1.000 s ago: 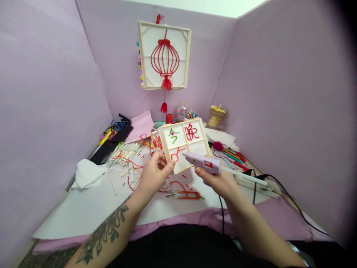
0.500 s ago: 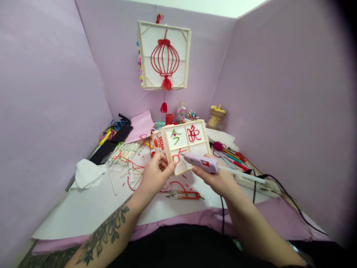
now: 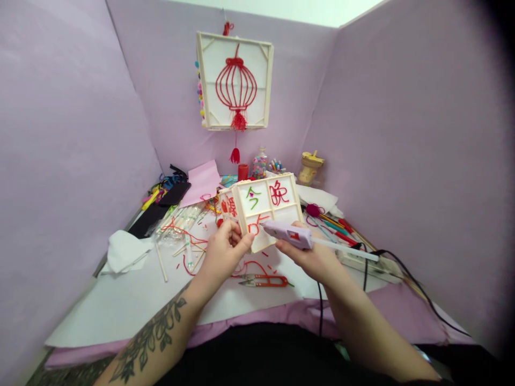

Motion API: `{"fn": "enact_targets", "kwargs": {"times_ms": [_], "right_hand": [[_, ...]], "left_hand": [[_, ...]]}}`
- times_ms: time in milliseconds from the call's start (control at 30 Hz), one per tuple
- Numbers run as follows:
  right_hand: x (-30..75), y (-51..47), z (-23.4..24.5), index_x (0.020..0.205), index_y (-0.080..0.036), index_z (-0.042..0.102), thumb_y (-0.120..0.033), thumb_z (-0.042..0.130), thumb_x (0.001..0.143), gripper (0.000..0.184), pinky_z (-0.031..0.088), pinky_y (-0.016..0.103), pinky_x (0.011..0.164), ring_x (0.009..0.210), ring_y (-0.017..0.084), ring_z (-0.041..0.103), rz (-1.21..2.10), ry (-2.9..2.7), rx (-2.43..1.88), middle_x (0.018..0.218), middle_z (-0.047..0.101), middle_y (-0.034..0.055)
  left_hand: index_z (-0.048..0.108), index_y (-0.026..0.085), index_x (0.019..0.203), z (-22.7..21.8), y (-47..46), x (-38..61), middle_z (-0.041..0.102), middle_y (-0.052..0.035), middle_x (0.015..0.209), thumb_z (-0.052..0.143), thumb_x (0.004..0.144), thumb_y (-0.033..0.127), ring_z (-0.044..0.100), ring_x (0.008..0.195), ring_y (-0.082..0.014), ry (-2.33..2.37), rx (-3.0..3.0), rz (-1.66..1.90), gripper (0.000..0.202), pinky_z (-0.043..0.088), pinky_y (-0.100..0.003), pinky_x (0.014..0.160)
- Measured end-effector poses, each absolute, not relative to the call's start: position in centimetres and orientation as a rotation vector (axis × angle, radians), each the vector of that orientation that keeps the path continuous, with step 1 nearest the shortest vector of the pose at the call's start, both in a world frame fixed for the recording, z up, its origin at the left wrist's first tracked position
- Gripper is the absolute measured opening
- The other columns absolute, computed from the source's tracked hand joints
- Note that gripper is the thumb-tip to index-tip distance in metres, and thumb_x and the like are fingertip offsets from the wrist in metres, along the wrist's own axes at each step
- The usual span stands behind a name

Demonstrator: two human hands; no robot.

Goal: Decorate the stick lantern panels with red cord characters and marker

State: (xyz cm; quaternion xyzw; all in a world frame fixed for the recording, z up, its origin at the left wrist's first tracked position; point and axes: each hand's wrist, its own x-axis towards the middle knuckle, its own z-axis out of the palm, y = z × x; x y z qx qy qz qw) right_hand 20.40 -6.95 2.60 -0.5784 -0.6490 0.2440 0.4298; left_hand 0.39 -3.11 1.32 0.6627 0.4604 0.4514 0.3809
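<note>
My left hand [image 3: 230,242] is closed on the lower left corner of a small box lantern [image 3: 265,209] with a pale wooden frame and white panels. Its front face is split into panes, with a green and a dark red character in the upper two and orange-red strokes at the lower left. In my right hand [image 3: 308,252] is a lilac hot glue gun [image 3: 287,234], a long white glue stick jutting from its back. The nozzle points left, at the orange-red strokes; whether it touches them I cannot tell.
Orange-handled thread snips [image 3: 265,280] lie in front of the lantern. A larger lantern [image 3: 236,80] hangs ahead. Behind stand a jar of pompoms [image 3: 259,162] and a yellow-lidded cup [image 3: 310,166]. A power strip [image 3: 372,265] and black cable lie right; crumpled white paper [image 3: 126,251] left.
The whole view has shifted very slightly. Both hands, the lantern and the glue gun keep nearly the same pose.
</note>
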Motion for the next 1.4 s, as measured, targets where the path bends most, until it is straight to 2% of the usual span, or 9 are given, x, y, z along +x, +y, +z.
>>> {"fn": "enact_targets", "kwargs": {"times_ms": [267,533,733,967,1200,1400], "right_hand": [[20.5,-7.0,2.6,0.068,-0.023,0.046,-0.047,0.066,0.075,0.031,0.036,0.027,0.051,0.055,0.014,0.046,0.602,-1.633,-1.469,0.061,0.049,-0.0037],[20.7,-7.0,3.0,0.074,-0.023,0.053,-0.047,0.063,0.077,0.026,0.040,0.028,0.055,0.062,0.015,0.052,0.582,-1.661,-1.474,0.067,0.054,-0.0022],[20.8,-7.1,3.1,0.071,-0.022,0.053,-0.047,0.064,0.078,0.028,0.041,0.028,0.054,0.060,0.015,0.053,0.533,-1.677,-1.483,0.067,0.056,-0.0018],[21.1,-7.1,3.1,0.082,-0.022,0.061,-0.047,0.064,0.079,0.025,0.046,0.030,0.061,0.070,0.018,0.058,0.554,-1.680,-1.482,0.077,0.064,0.0011],[21.3,-7.0,3.0,0.086,-0.021,0.063,-0.048,0.064,0.079,0.028,0.047,0.033,0.065,0.073,0.020,0.060,0.575,-1.680,-1.496,0.081,0.065,0.0031],[21.6,-7.1,3.0,0.104,-0.024,0.066,-0.047,0.064,0.080,0.033,0.051,0.036,0.075,0.085,0.022,0.064,0.581,-1.667,-1.467,0.097,0.070,0.0041]], "left_hand": [[0.048,0.020,0.075,1.3,-3.2,0.3,0.057,0.0033,0.060,0.065,0.077,0.044,0.054,0.054,-0.0124,1.174,1.710,1.147,0.030,0.041,-0.024,0.052],[0.049,0.020,0.075,1.2,-3.1,0.3,0.058,0.0035,0.060,0.066,0.077,0.044,0.055,0.054,-0.0122,1.176,1.705,1.144,0.029,0.041,-0.024,0.052],[0.049,0.020,0.075,1.1,-3.1,0.3,0.057,0.0037,0.061,0.066,0.077,0.045,0.053,0.054,-0.0118,1.169,1.707,1.139,0.030,0.040,-0.023,0.052],[0.049,0.020,0.076,1.1,-3.1,0.2,0.058,0.0031,0.062,0.066,0.077,0.045,0.054,0.054,-0.0125,1.168,1.694,1.135,0.030,0.041,-0.024,0.052],[0.049,0.020,0.077,0.9,-3.0,0.2,0.058,0.0027,0.062,0.065,0.077,0.046,0.054,0.055,-0.0126,1.174,1.703,1.134,0.031,0.042,-0.024,0.052],[0.048,0.020,0.076,0.8,-3.0,0.2,0.058,0.0031,0.061,0.066,0.077,0.047,0.054,0.054,-0.0126,1.171,1.694,1.136,0.032,0.041,-0.024,0.052]]}}
